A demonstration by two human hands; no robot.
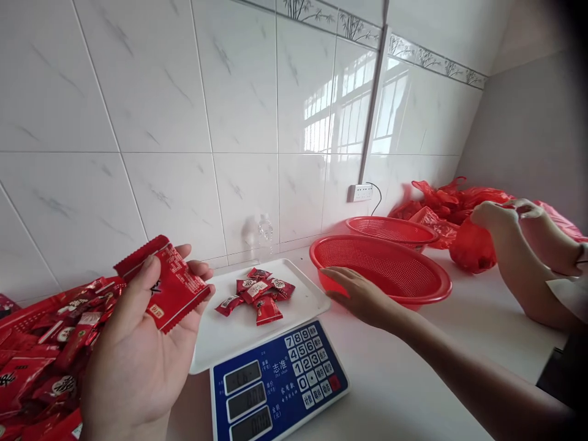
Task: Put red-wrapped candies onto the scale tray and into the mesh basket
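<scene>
My left hand (142, 361) is raised palm up at the left, its thumb and fingers closed on a red packet (177, 283). Beyond it, several small red packets (257, 289) lie on the white tray (298, 306) of a blue electronic scale (280, 386). My right hand (356, 294) is right of the tray, palm down with the fingers stretched out, at the near left rim of a red perforated basket (432, 291). Nothing shows in it; its underside is hidden.
A basket heaped with red packets (59, 367) stands at the left. A clear bottle (265, 236) is by the wall. Behind the near basket sits another red basket (390, 228). At right, another person's hands (509, 214) hold a red bag (473, 248) beside piled red bags (459, 199).
</scene>
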